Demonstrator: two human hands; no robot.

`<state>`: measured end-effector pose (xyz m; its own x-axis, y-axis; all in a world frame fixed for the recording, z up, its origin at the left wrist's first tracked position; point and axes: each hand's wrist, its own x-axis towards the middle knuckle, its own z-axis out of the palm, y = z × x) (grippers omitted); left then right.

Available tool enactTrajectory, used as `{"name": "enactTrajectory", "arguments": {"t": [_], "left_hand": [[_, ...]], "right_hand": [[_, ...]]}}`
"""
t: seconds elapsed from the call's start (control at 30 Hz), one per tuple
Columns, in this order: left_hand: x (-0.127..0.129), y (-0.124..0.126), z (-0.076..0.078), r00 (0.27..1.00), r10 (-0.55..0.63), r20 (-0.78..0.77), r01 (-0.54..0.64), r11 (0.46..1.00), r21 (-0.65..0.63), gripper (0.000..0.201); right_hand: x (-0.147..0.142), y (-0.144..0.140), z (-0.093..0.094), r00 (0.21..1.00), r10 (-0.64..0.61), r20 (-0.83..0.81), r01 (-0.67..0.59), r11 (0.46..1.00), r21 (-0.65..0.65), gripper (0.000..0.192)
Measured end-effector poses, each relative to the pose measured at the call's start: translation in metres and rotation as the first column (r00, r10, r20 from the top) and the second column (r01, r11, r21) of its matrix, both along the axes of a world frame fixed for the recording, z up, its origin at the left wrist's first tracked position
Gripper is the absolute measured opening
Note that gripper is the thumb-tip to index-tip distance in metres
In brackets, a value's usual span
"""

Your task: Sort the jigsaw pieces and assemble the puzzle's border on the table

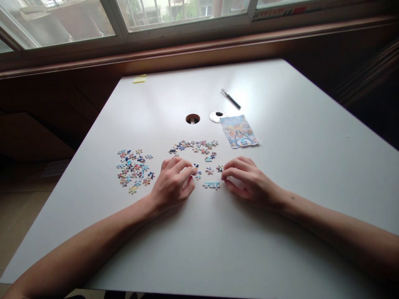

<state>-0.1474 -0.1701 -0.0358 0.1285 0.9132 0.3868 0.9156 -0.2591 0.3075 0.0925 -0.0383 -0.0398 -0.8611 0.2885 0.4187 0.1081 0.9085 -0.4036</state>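
Observation:
My left hand (175,182) rests on the white table (280,174) with its fingers curled, the fingertips pinching a small jigsaw piece (195,167). My right hand (246,179) lies opposite, its fingertips touching another small piece (220,168). Between the hands sits a short joined strip of light blue pieces (212,185), with loose pieces (209,170) just above it. A heap of loose pieces (134,168) lies to the left of my left hand. A second scatter of pieces (195,146) lies beyond both hands.
A printed puzzle picture sheet (239,131) lies past my right hand. A pen (231,99), a round cable hole (192,118) with its cap (217,116) beside it, and a yellow sticky pad (139,79) sit farther back. A window runs along the far wall.

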Motion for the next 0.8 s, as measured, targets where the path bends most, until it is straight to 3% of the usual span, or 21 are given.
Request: {"name": "enactTrajectory", "arguments": {"t": [0.33, 0.57, 0.8], "left_hand": [[-0.0001, -0.0005, 0.0000, 1.000, -0.017, -0.011, 0.017, 1.000, 0.022, 0.014], [-0.0024, -0.0007, -0.0024, 0.997, -0.054, -0.051, 0.057, 0.997, 0.055, 0.019], [0.0003, -0.0004, 0.0016, 0.998, 0.063, -0.019, -0.061, 0.996, 0.072, 0.015]], "right_hand": [[0.0005, 0.0015, -0.0025, 0.999, -0.048, -0.005, 0.048, 0.999, 0.022, 0.019], [0.0013, 0.0007, -0.0050, 0.994, -0.101, 0.047, 0.098, 0.993, 0.073, 0.040], [-0.0009, -0.0004, -0.0058, 0.980, -0.180, 0.083, 0.173, 0.981, 0.084, 0.028]]}}
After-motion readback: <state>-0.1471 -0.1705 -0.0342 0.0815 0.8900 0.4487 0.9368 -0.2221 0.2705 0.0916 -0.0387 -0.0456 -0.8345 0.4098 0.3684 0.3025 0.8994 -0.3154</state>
